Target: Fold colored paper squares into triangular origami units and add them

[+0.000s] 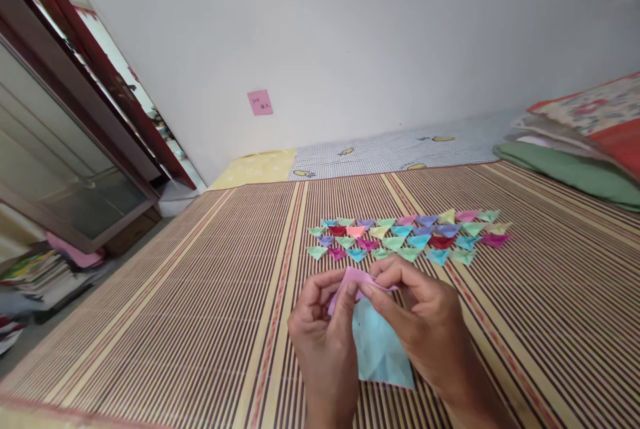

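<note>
A small pink sheet of paper (357,276), partly folded, is pinched between both of my hands. My left hand (325,322) grips its left side, with the thumb on top. My right hand (425,315) has its thumb and fingers closed on the right edge, close to the left thumb. Beneath the hands, a light blue sheet of paper (383,349) lies on the striped mat (210,322), partly covered by them. Beyond the fingers, several small folded paper pieces (394,242) in many colours sit in rows on the mat.
Folded bedding (570,169) and a patterned pillow (595,105) are stacked at the right. A patterned cloth (360,152) runs along the wall. A pink note (261,103) is stuck on the wall. Left of the mat are a glass-panelled door (65,142) and stacked books (40,275).
</note>
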Demonstrator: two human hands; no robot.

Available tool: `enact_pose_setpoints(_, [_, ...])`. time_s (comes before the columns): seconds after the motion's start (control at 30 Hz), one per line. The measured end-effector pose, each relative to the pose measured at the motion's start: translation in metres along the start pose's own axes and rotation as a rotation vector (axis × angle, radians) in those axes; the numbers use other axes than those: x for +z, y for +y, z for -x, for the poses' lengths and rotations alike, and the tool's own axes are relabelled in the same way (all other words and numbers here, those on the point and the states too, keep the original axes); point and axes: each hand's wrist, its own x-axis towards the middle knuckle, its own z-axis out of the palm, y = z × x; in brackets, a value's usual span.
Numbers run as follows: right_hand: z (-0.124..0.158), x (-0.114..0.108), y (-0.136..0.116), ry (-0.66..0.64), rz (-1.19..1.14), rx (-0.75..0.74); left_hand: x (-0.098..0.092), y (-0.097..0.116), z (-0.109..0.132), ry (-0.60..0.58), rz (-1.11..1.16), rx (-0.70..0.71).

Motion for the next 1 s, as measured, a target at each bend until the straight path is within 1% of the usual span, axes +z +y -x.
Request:
enact_pose_setpoints(0.17, [0.001,0.0,-0.002,-0.009,0.032,-0.003,-0.001,0.002,-0.005,-0.011,0.023,-0.035])
enact_pose_setpoints(0.4, [0.0,0.0,-0.006,-0.042,0.071,0.007,-0.005,0.0,-0.012,-0.073,0.073,-0.095])
enact_pose_setpoints(0.53, [-0.001,-0.001,-0.004,-0.053,0.082,0.019,-0.006,-0.002,-0.015,-0.088,0.105,-0.131])
enact_pose_setpoints(0.77, [-0.001,-0.002,-0.004,-0.095,0.047,0.08,-0.004,-0.002,-0.016,-0.104,0.24,-0.205])
enact_pose_setpoints(0.9, [-0.001,-0.004,-0.005,-0.117,0.016,0.124,-0.005,-0.003,-0.017,-0.106,0.253,-0.219])
enact_pose_setpoints(1.0, [-0.002,-0.005,-0.006,-0.129,-0.006,0.13,-0.006,-0.005,-0.018,-0.112,0.241,-0.216])
